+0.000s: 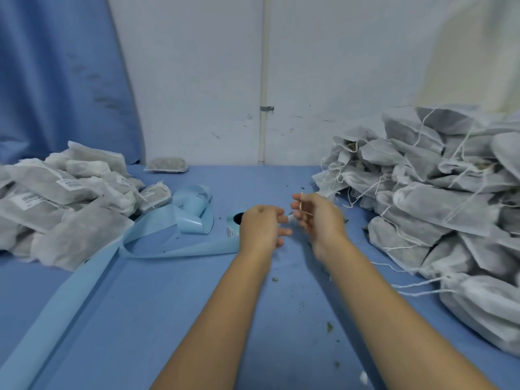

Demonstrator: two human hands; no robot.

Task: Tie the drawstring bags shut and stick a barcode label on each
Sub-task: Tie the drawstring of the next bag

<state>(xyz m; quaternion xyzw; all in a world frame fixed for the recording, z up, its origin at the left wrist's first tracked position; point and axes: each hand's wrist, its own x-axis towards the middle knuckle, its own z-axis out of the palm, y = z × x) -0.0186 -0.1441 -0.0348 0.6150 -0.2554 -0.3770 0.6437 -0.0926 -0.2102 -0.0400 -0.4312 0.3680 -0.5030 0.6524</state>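
Forearms reach in from below; left of the grip lie labelled bags (70, 198), then the left hand (261, 226), curled (on what, I cannot tell). Beside it the right hand (318, 218) pinches a thin drawstring (301, 205), probably light, limp and best held near its ends; untied bags (436, 204) lie beyond.

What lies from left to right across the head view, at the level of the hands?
Heap of labelled grey fabric bags, curled pale blue label strip, left hand, right hand pinching a thin white string, heap of unlabelled grey drawstring bags.
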